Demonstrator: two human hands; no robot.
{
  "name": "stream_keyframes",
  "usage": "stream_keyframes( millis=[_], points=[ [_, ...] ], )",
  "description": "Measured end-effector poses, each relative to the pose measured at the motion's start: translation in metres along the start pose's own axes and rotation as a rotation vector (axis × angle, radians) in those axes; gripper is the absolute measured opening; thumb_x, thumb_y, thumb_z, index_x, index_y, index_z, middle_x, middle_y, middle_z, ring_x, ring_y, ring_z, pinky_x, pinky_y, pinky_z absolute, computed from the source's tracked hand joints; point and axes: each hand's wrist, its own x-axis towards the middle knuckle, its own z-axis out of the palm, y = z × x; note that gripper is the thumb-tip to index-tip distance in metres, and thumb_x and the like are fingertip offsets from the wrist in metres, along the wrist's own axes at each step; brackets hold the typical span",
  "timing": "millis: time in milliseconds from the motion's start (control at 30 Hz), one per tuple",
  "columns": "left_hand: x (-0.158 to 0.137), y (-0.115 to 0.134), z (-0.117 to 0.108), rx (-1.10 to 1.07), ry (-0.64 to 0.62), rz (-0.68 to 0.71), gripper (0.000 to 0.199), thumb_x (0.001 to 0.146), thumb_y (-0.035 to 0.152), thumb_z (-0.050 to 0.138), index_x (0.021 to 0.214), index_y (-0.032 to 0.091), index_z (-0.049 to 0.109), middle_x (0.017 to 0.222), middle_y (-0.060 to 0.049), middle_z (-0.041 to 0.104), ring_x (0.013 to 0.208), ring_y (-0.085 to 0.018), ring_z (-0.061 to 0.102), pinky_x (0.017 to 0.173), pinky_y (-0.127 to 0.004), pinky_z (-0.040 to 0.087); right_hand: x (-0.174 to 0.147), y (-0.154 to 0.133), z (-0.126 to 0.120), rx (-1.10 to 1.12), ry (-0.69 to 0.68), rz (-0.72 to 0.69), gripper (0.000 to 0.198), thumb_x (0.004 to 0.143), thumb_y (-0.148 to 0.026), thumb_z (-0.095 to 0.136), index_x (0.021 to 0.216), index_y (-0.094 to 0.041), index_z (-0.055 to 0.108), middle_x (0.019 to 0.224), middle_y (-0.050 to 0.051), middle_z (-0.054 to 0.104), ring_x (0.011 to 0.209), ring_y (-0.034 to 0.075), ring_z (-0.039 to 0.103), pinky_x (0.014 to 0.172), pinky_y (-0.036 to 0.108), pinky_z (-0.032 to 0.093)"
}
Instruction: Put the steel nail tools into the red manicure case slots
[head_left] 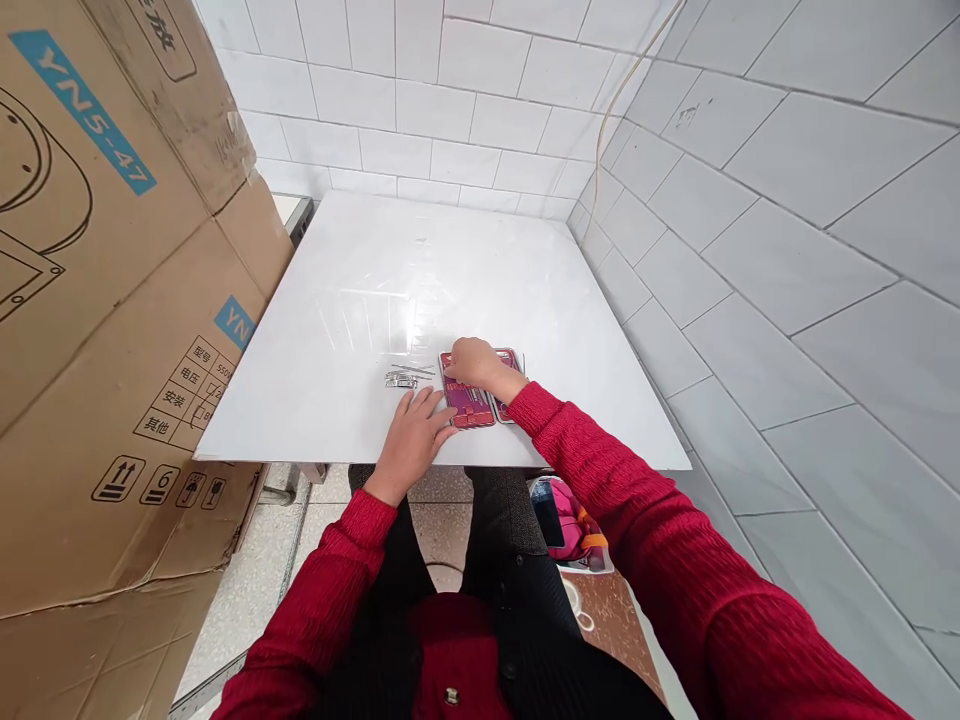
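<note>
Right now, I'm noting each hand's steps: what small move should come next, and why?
Probably a light press of the left hand to steady the open case: that hand lies at the case's left edge, while the right hand reaches over the case.

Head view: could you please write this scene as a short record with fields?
Case: purple-red, lying open, slim tools inside
Left hand: open, thumb at the case's left edge
Right hand: above the case; its grip is hidden
Left of case: small metal pieces
Surface: white table
Left side: large cardboard box marked YNS-47
Walls: pale tiles
</note>
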Motion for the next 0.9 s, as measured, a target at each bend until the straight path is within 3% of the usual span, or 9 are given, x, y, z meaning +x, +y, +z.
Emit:
stream_keyframes(
  millis=[333,567,733,900],
  points=[
    [0.0,0.0,-0.003,-0.006,-0.023,-0.001,0.032,0.103,0.035,0.053,0.126,0.021,0.068,0.143,-0.014,0.06,0.141,-0.033,0.047,0.119,-0.057,0.035,0.017,-0.016,0.006,0.05,-0.151,0.076,0.028,0.066,-0.001,0.072,0.093,-0.007,0.079,0.076,0.016,0.076,0.077,0.028,0.073,0.072,0.031,0.056],
    [0.0,-0.001,0.001,-0.021,-0.009,-0.002,0.031,0.103,0.035,0.053,0.127,0.022,0.068,0.144,-0.014,0.06,0.142,-0.033,0.046,0.118,-0.059,0.035,0.012,-0.009,0.011,0.314,-0.149,0.184,0.014,0.081,-0.013,0.065,0.079,-0.011,0.079,0.07,0.011,0.074,0.062,0.021,0.067,0.064,0.029,0.052],
    [-0.001,0.0,0.0,0.001,-0.02,0.001,0.032,0.103,0.035,0.053,0.127,0.02,0.068,0.144,-0.013,0.059,0.142,-0.034,0.046,0.119,-0.056,0.034,0.009,-0.009,0.003,0.371,0.05,0.162,0.023,0.088,-0.018,0.058,0.081,-0.011,0.078,0.075,0.01,0.075,0.065,0.016,0.064,0.065,0.025,0.047],
    [-0.001,0.0,-0.001,-0.003,-0.015,-0.005,0.032,0.103,0.034,0.054,0.127,0.02,0.068,0.142,-0.013,0.061,0.14,-0.034,0.048,0.118,-0.057,0.035,0.027,-0.032,0.0,0.21,0.193,-0.075,0.019,0.085,-0.015,0.061,0.093,-0.014,0.078,0.093,0.008,0.077,0.082,0.017,0.066,0.067,0.024,0.042]
  ],
)
